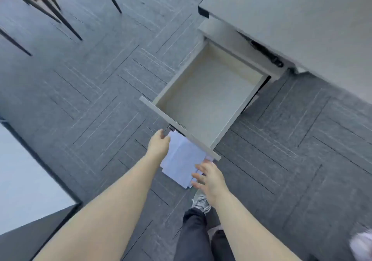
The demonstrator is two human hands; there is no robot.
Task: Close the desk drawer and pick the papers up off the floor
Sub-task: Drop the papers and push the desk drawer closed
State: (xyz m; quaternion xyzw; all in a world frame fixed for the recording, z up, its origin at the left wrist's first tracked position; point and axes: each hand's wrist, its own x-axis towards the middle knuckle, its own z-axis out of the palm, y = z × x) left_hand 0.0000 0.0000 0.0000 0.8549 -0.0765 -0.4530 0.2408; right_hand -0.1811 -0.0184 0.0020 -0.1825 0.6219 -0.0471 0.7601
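Two bare hands reach down in the head view toward the pale grey, empty desk drawer, which stands pulled far out from under the light grey desk surface. The left hand is at the drawer's front panel near its dark handle fitting, its fingers curled forward and hidden past the knuckles, so I cannot tell whether they press or grip anything. The right hand hovers with fingers spread and loose, holding nothing, over the near corner of the white sheets of paper. Those papers lie overlapped on the dark grey carpet-tile floor, just below the drawer front and partly tucked beneath it. Closing the drawer looks like the step in hand; it would go best with a flat, even push at the middle of the front panel, straight along the runners, fingers kept off the top edge. With the panel gone, the sheets lie fully open for gathering; squaring them into one stack before lifting should keep any from slipping, and the grey sneaker stands close to their edge.
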